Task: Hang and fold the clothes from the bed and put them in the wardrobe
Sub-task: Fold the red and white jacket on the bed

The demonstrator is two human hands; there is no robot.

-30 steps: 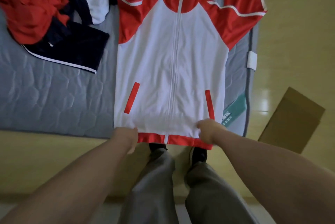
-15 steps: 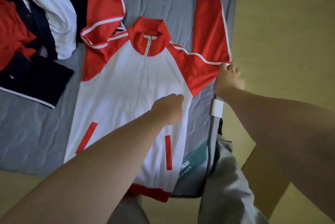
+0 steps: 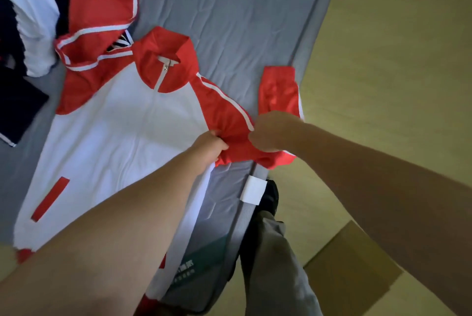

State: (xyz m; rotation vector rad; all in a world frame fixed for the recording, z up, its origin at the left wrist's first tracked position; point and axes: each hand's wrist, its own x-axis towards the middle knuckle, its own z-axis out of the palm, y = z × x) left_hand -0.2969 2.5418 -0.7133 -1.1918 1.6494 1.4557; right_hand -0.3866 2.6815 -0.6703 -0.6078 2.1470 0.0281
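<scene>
Left hand (image 3: pixel 210 146), right hand (image 3: pixel 271 132), forearms (image 3: pixel 127 226) bare; loose grey trousers (image 3: pixel 277 269); black shoe (image 3: pixel 271 197)

A grey bed (image 3: pixel 229 9) with a creased cover fills the left. Right of the bed runs a pale yellowish floor (image 3: pixel 396 47), dimly lit, with a brown cardboard box (image 3: pixel 352 272) lying near the bed's corner.

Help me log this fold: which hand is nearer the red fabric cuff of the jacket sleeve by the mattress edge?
Right. The right hand grips the red sleeve beside the red fabric cuff; the left hand pinches that sleeve further off, by the white jacket front.
</scene>
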